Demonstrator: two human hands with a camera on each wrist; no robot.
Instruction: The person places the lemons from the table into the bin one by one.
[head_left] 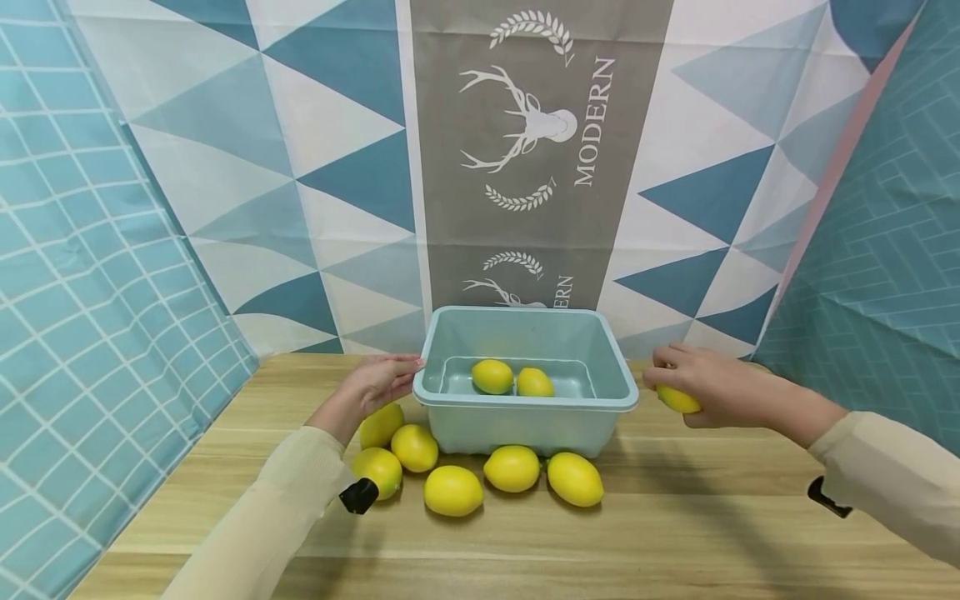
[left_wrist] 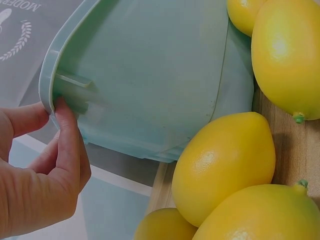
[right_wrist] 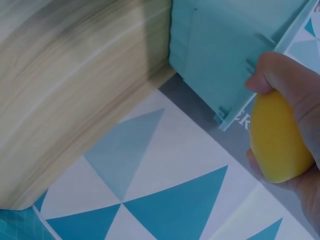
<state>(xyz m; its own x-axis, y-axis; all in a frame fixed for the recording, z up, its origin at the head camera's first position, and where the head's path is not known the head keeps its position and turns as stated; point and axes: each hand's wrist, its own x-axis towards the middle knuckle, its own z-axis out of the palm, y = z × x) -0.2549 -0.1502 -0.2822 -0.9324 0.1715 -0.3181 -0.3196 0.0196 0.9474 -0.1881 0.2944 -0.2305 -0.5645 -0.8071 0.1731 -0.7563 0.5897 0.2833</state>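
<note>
A light blue-green plastic bin (head_left: 525,402) stands on the wooden table, with two lemons inside, one lemon (head_left: 492,377) left of the other lemon (head_left: 536,382). My left hand (head_left: 377,383) pinches the bin's left rim between thumb and fingers, as the left wrist view shows up close. In my right hand (head_left: 705,387) is a lemon (right_wrist: 277,137), gripped just off the bin's right side, above the table. Several more lemons lie along the bin's front and left, among them a lemon (head_left: 574,479) at the front right and a lemon (left_wrist: 225,165) near the left hand.
The wooden table (head_left: 525,550) runs up to a patterned cloth backdrop (head_left: 352,167) just behind the bin. Blue tiled cloth (head_left: 90,292) hangs on the left, and teal cloth (head_left: 885,275) on the right.
</note>
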